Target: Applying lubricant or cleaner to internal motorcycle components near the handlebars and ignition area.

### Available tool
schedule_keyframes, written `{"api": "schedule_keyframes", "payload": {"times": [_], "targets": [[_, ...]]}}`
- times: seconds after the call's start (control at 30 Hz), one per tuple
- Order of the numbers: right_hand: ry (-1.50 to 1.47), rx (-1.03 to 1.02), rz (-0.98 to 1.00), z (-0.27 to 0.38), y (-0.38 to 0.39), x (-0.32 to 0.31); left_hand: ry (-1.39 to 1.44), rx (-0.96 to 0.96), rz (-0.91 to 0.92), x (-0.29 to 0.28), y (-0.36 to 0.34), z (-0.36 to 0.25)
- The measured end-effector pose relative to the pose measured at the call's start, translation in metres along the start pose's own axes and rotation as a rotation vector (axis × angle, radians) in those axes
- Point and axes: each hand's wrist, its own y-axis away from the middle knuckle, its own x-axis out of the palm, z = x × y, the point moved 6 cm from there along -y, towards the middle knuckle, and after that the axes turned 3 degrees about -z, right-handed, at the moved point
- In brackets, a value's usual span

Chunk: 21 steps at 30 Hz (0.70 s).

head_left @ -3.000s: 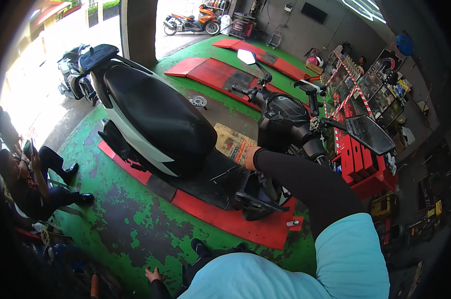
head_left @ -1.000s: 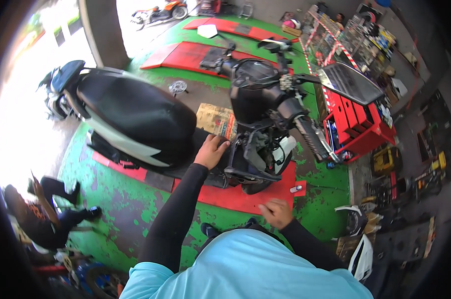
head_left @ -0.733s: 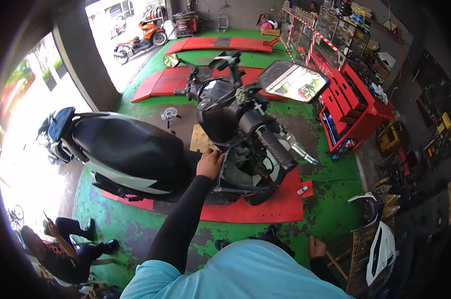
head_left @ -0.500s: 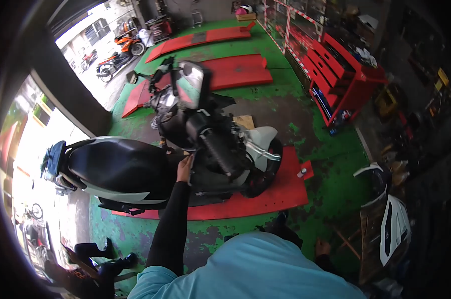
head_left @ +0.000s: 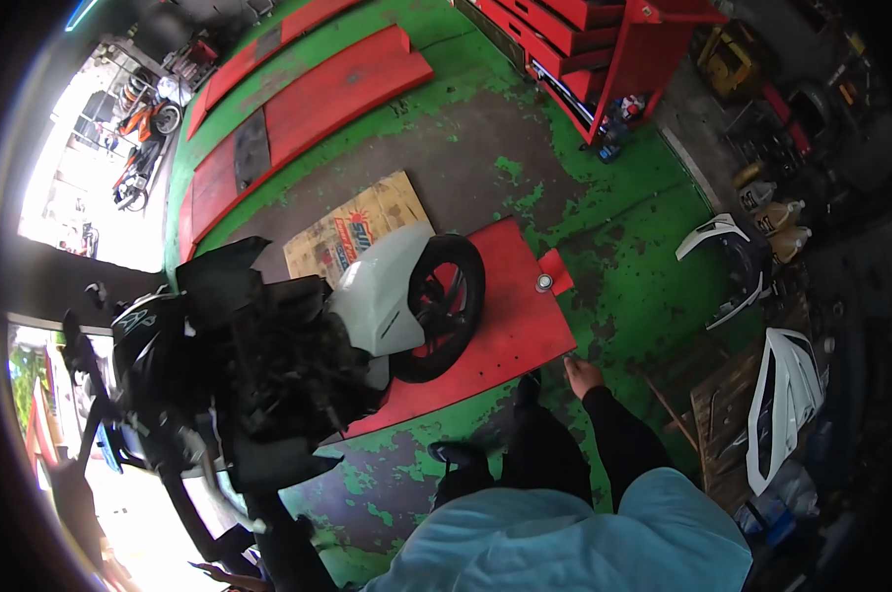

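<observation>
The scooter (head_left: 278,365), with dark parts exposed at its front, fills the left side. Its white front fender (head_left: 382,291) and black front wheel (head_left: 456,306) are over a red lift platform (head_left: 525,296). My left forearm (head_left: 293,548), in a black sleeve, reaches toward the scooter's near side; the hand itself is hidden. Beyond my feet, my right hand (head_left: 584,377) hangs by the platform's near corner, fingers curled together. Whatever is in them, if anything, is too small to make out. A small can (head_left: 543,283) stands at the platform's end.
A red tool cabinet (head_left: 613,69) stands at the far right. White fairing panels (head_left: 786,409) lie on a wooden bench (head_left: 717,414) at right. Flattened cardboard (head_left: 362,222) lies behind the wheel. Another red platform (head_left: 318,89) is farther back. Another person's hand (head_left: 224,574) shows at lower left.
My view has swung right, so the scooter sits farther left. My left hand, earlier at the scooter beside the seat, is out of sight. My right hand has come forward from beside my body.
</observation>
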Motion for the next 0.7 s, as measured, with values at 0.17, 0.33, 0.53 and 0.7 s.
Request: {"api": "schedule_keyframes", "payload": {"times": [0.17, 0.33, 0.53, 0.7], "targets": [[0.273, -0.169, 0.067, -0.029, -0.147, 0.052, 0.1, -0.096, -0.012, 0.034, -0.054, 0.067], [0.096, -0.118, -0.184, -0.022, -0.264, 0.068, 0.17, -0.185, -0.066, 0.031, -0.075, 0.134], [0.112, 0.062, -0.361, -0.027, -0.344, 0.098, 0.226, -0.241, -0.146, -0.007, -0.065, 0.18], [-0.139, 0.051, -0.335, -0.034, -0.332, 0.099, 0.298, -0.273, -0.137, -0.01, -0.057, 0.178]]}}
